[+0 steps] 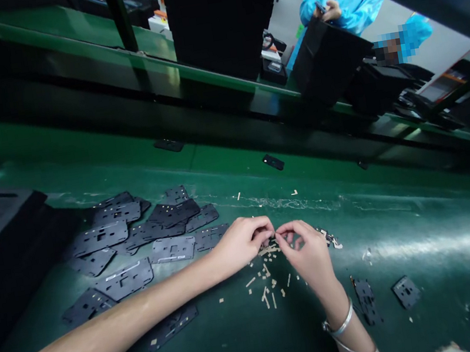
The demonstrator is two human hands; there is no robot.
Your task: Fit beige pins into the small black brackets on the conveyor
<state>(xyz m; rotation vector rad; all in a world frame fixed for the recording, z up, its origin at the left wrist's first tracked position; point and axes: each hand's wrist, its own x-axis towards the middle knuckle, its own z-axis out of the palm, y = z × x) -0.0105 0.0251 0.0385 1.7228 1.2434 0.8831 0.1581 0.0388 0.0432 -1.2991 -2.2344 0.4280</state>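
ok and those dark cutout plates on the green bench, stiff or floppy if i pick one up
Probably stiff: the dark cutout plate lies flat with crisp edges. Likely light for its size, being thin and full of windows. On the smooth green bench top it would probably slide, not roll.

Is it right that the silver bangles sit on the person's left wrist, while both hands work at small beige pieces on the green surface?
No: the two silver bangles are on the right wrist, not the left, as the head view shows. The rest stands: the left hand and right hand both work at small beige pieces on the green surface.
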